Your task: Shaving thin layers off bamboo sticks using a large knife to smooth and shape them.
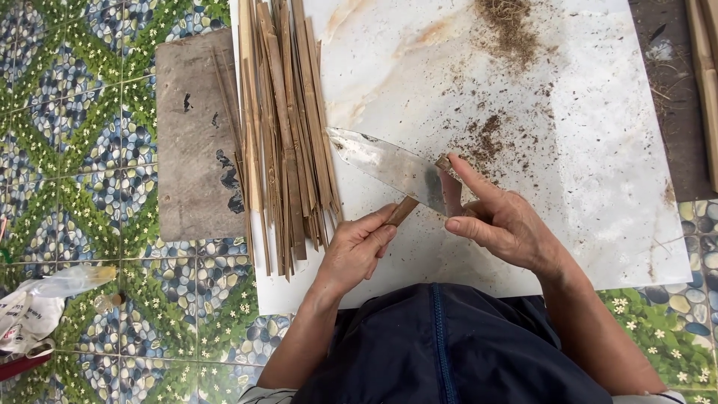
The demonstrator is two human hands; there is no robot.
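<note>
My left hand (357, 248) grips the near end of a thin bamboo stick (404, 209) that runs up to the right under a broad knife blade (385, 164). My right hand (499, 218) holds the knife at its handle end, the forefinger stretched along the blade's back toward the stick's far tip (443, 160). The blade lies flat-tilted across the stick and points left toward a pile of split bamboo strips (284, 127). All this sits over a white marbled board (568, 150) on the floor.
A grey worn slab (191, 135) lies left of the strips on the patterned pebble-print floor (75, 150). Brown shavings and dust (505, 30) scatter the board's top. A clear plastic bottle (71, 280) and a white bag (22, 318) are at lower left. Wooden slats (705, 67) stand at the right edge.
</note>
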